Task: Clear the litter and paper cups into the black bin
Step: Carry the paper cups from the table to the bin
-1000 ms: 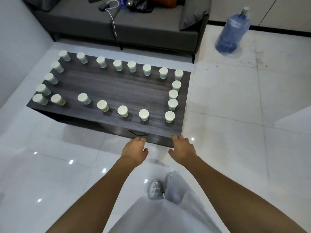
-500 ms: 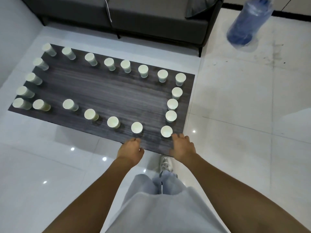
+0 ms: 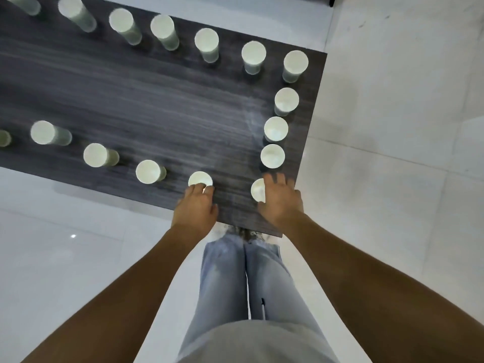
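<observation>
Hands reaching: left hand (image 3: 195,208) and right hand (image 3: 281,199) spread over white paper cups (image 3: 200,178) on dark wood-grain tabletop (image 3: 157,100); grasp unconfirmed. Next: grip, lift.

Upside-down white paper cups (image 3: 275,128) ring your dark tabletop.
Your two nearest ones, front cup (image 3: 200,178) and corner cup (image 3: 257,189), stand upright.
</observation>
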The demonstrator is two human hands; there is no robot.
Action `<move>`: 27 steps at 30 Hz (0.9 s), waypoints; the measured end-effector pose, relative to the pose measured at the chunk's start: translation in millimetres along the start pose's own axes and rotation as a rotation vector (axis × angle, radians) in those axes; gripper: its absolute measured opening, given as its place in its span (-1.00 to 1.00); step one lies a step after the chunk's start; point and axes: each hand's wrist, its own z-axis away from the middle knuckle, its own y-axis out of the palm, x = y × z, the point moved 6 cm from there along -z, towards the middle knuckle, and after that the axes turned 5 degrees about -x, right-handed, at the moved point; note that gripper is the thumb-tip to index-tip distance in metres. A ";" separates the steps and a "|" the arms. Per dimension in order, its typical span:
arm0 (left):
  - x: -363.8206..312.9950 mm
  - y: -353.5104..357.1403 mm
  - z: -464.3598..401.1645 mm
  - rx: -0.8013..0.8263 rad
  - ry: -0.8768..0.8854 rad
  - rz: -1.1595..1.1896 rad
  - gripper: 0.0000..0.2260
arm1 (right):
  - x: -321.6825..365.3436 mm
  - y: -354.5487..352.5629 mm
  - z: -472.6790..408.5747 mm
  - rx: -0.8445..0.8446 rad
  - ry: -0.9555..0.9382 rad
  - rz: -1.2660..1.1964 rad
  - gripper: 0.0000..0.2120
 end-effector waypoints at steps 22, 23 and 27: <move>31.7 70.1 -82.3 0.043 0.088 -0.103 -0.48 | 9.8 80.6 -53.7 -0.010 -0.011 0.041 -0.39; 28.4 65.9 -79.2 0.043 0.107 -0.116 -0.49 | 11.5 76.6 -50.5 -0.013 -0.014 0.039 -0.39; 5.3 36.9 -61.3 0.037 0.188 -0.165 -0.51 | 18.1 47.5 -29.7 -0.041 0.001 -0.003 -0.39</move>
